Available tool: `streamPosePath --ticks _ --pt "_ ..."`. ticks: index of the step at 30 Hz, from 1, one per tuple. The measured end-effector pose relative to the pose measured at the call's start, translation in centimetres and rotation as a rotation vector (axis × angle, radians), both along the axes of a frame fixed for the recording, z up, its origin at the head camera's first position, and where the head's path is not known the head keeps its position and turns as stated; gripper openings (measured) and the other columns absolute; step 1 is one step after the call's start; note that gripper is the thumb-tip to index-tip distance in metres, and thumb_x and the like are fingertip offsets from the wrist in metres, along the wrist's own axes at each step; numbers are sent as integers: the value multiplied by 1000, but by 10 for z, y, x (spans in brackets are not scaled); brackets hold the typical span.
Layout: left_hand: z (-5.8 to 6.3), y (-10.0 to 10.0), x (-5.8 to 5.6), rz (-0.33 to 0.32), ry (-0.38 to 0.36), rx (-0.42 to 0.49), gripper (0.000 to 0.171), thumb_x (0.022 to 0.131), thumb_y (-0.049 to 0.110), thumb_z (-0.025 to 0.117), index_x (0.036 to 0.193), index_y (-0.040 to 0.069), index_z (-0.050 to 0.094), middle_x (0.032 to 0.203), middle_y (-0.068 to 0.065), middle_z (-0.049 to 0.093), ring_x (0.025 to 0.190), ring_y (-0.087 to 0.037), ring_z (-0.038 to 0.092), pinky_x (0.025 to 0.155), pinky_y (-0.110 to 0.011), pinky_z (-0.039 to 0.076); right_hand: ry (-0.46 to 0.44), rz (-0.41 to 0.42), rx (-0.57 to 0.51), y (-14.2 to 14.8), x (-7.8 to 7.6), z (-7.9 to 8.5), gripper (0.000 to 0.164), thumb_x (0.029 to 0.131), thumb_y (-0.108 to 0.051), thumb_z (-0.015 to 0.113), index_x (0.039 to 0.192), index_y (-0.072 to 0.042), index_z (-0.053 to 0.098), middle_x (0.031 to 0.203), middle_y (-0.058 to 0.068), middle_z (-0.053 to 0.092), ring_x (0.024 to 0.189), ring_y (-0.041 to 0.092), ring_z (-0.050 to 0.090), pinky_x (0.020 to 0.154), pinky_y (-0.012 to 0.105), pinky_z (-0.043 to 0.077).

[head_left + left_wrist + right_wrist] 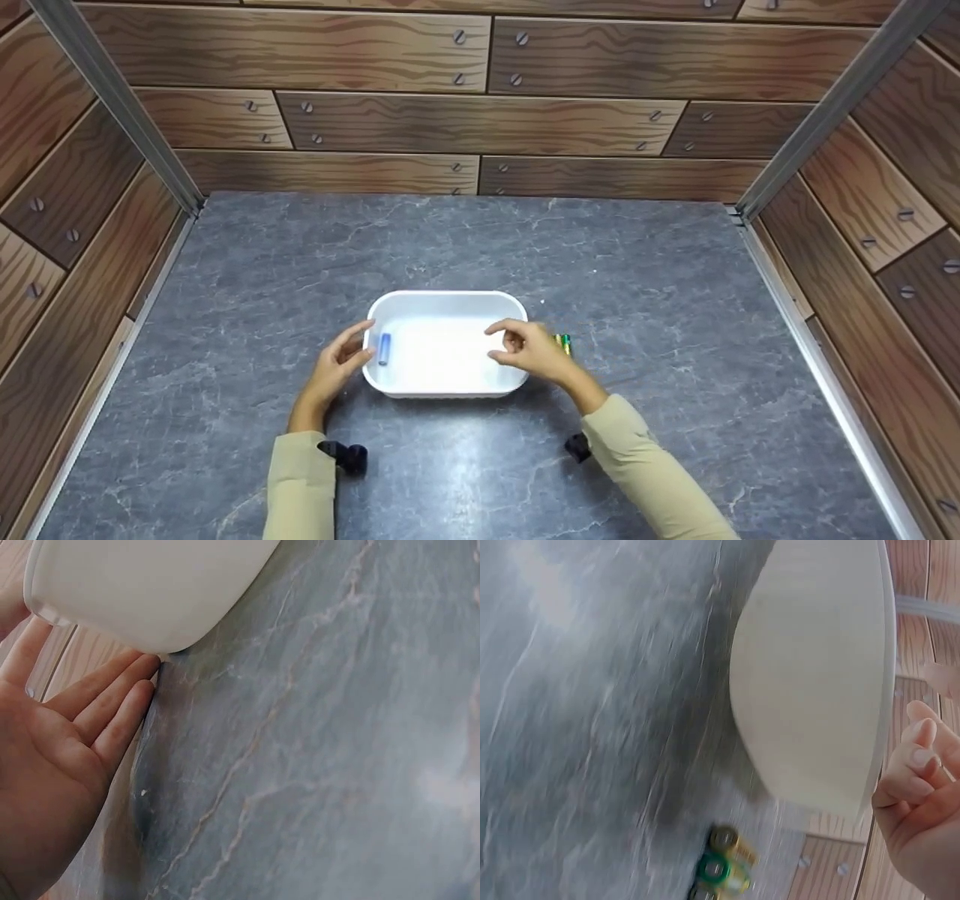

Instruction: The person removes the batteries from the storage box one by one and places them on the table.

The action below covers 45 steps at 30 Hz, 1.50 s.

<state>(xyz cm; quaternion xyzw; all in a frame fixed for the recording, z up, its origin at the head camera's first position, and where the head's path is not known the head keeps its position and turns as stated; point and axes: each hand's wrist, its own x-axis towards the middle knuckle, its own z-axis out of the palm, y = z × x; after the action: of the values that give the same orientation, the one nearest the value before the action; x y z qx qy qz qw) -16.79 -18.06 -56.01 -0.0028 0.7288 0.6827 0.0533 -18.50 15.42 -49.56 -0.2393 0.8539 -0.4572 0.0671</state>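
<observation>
A white plastic tub [446,394] stands on the grey marbled surface. Inside it, near the left end, lies a blue cylinder [385,349] that looks like a battery. My left hand [335,369] is at the tub's left end, thumb and forefinger by the rim. In the left wrist view, its other fingers [120,701] stretch straight towards the tub's outer wall. Over the right rim hovers my right hand [534,351], thumb and forefinger apart with nothing visible between them, the other fingers bent. Just right of this hand are several green and gold batteries [714,868], partly hidden in the head view.
Wood-patterned walls [480,120] enclose the surface [247,277] at the back and both sides, with metal posts [124,112] at the corners. Black wrist devices [349,457] hang at both sleeves. Small white specks lie beyond the batteries.
</observation>
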Motion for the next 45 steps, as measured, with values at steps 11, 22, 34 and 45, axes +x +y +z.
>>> streamPosePath --ticks 11,22,34,45 --pt "1 -6 1 6 -39 2 50 93 3 60 141 7 48 134 -29 56 120 -37 58 83 -19 51 11 74 94 -42 1 -9 32 81 -10 74 109 2 67 65 3 52 58 -1 40 58 14 36" --pt "1 -11 4 7 -30 0 51 93 2 60 141 5 47 137 -29 54 124 -39 56 82 -16 51 31 33 144 -80 -6 -14 33 82 -17 76 110 -2 68 64 2 53 57 4 39 57 17 33" --pt "-1 -12 4 -14 -26 56 49 93 0 58 141 1 46 135 -32 53 120 -35 59 82 -22 54 -10 18 205 -121 -10 -19 35 79 -20 77 110 -6 69 65 2 56 55 2 40 55 14 32" --pt "-1 -13 4 -33 -35 59 50 94 1 57 142 2 44 136 -31 53 115 -27 62 83 -25 55 -65 -14 288 -148 -14 -26 44 79 -25 80 117 -8 66 68 -3 54 57 3 40 54 16 31"
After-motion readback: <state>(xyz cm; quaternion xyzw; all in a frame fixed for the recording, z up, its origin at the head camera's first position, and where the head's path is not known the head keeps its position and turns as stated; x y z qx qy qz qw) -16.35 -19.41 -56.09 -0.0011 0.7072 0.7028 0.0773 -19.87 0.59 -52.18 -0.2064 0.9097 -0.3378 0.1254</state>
